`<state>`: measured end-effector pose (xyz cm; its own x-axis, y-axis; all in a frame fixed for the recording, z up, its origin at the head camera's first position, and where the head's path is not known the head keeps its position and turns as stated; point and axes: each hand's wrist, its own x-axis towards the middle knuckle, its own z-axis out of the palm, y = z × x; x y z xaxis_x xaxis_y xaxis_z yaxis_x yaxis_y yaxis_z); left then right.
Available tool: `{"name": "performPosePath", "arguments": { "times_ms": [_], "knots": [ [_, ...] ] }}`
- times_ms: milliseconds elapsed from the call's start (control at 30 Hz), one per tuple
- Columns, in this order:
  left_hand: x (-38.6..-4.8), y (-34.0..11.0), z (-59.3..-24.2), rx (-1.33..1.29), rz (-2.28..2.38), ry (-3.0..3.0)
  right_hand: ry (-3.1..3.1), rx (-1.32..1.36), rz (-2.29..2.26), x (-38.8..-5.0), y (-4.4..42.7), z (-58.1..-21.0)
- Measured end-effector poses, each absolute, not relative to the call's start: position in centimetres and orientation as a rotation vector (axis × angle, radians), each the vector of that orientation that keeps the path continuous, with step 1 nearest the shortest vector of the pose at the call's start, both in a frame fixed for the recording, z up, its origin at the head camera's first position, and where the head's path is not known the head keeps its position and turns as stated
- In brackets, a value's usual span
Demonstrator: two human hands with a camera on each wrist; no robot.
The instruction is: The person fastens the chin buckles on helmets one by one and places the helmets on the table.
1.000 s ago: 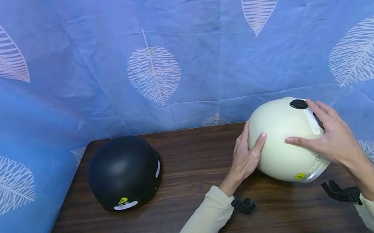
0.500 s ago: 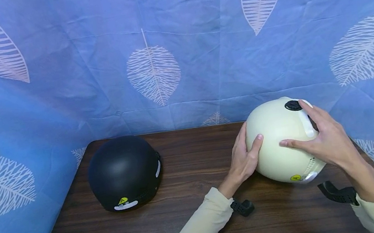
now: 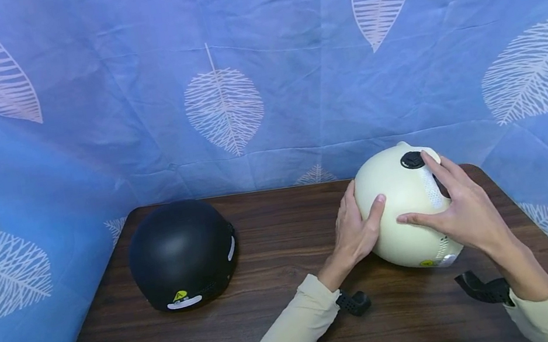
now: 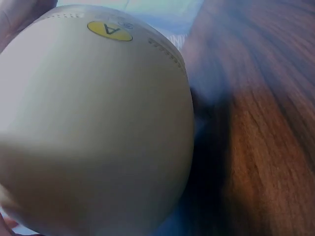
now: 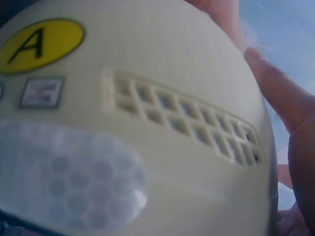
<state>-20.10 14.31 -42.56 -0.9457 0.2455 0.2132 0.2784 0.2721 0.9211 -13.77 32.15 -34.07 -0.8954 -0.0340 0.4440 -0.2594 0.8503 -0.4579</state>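
Note:
A cream helmet (image 3: 396,206) is between both hands over the right part of the wooden table (image 3: 271,224). Its left side is gripped by my left hand (image 3: 357,229), thumb lying on the shell. My right hand (image 3: 463,210) holds the right side near the rim, its thumb on the shell and fingertips beside a round black vent. In the left wrist view, the cream shell (image 4: 103,108) with a yellow A sticker fills the left; the right wrist view has its grille and reflective patch close up. The helmet's underside is hidden.
On the left of the table stands a black helmet (image 3: 183,255) with a yellow sticker and pale reflective strips. A blue cloth (image 3: 285,104) with white leaf prints hangs behind and along the sides. Black straps (image 3: 354,302) circle both wrists.
The cream helmet has shifted left and turned slightly in both hands, its yellow sticker sinking toward the lower edge. My right hand moved left with it; the black helmet stayed put.

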Motion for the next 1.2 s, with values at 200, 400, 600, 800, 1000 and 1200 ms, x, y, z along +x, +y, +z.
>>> {"name": "performPosePath", "arguments": {
  "times_ms": [200,400,600,800,1000,1200],
  "knots": [
    [-20.2,13.7,-42.9,-0.616,-1.732,-2.520,-2.607,0.246,0.676,-13.8,31.4,-34.1],
    [-20.5,13.2,-43.3,-0.648,-1.736,-2.523,-2.628,0.282,0.673,-13.9,30.7,-34.3],
    [-20.7,12.9,-43.5,-0.632,-1.763,-2.504,-2.647,0.341,0.679,-13.8,30.2,-34.3],
    [-20.9,12.1,-43.4,-0.616,-1.810,-2.487,-2.641,0.457,0.741,-14.0,29.7,-34.2],
    [-21.5,11.1,-42.9,-0.596,-1.798,-2.437,-2.575,0.531,0.818,-14.6,28.8,-34.6],
    [-21.8,10.6,-41.6,-0.590,-1.751,-2.421,-2.503,0.498,0.820,-15.2,27.6,-35.3]
  ]
}}
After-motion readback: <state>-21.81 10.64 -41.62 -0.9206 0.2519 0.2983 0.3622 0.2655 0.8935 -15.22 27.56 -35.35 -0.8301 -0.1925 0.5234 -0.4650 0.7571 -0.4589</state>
